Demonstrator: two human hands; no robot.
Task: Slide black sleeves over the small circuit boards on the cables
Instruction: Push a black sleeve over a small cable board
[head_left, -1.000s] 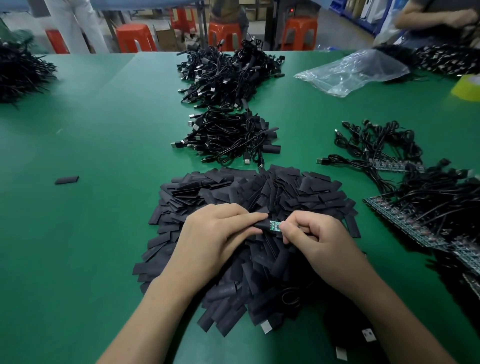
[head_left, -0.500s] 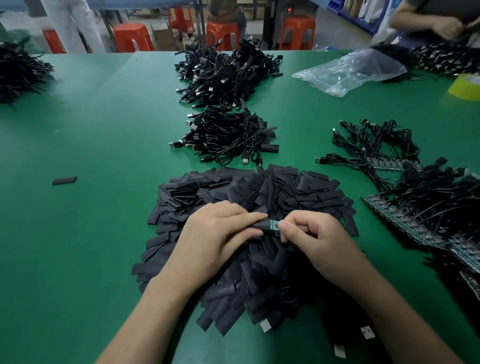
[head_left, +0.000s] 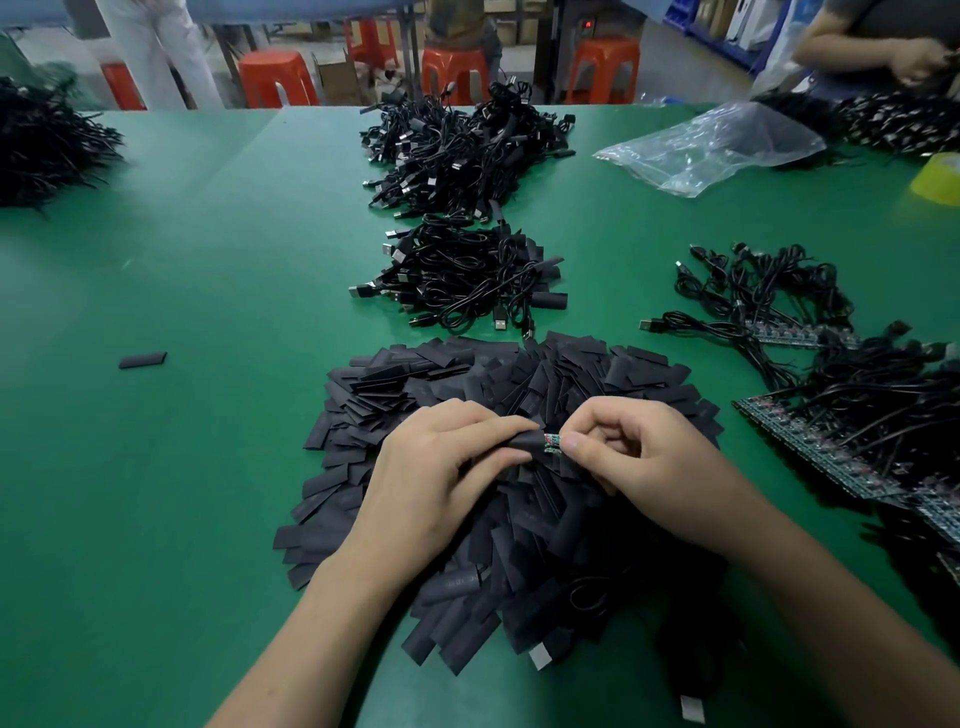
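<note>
My left hand (head_left: 441, 467) pinches a black sleeve (head_left: 522, 446) between thumb and fingers. My right hand (head_left: 639, 457) grips a small green circuit board (head_left: 552, 443), whose end pokes out between the two hands and enters the sleeve's mouth. Both hands hover over a big heap of loose black sleeves (head_left: 467, 374) on the green table (head_left: 208, 467). The board's cable is hidden under my right hand.
Two piles of sleeved black USB cables (head_left: 457, 280) (head_left: 457, 150) lie beyond the heap. Bare boards with cables (head_left: 831, 436) are stacked at the right. One stray sleeve (head_left: 143, 359) lies at the left. A clear plastic bag (head_left: 717, 145) and another person's hands (head_left: 919, 62) are at the far right.
The sleeve has slid further over the board, so less green shows between my hands. Both hands stay in the same place above the heap.
</note>
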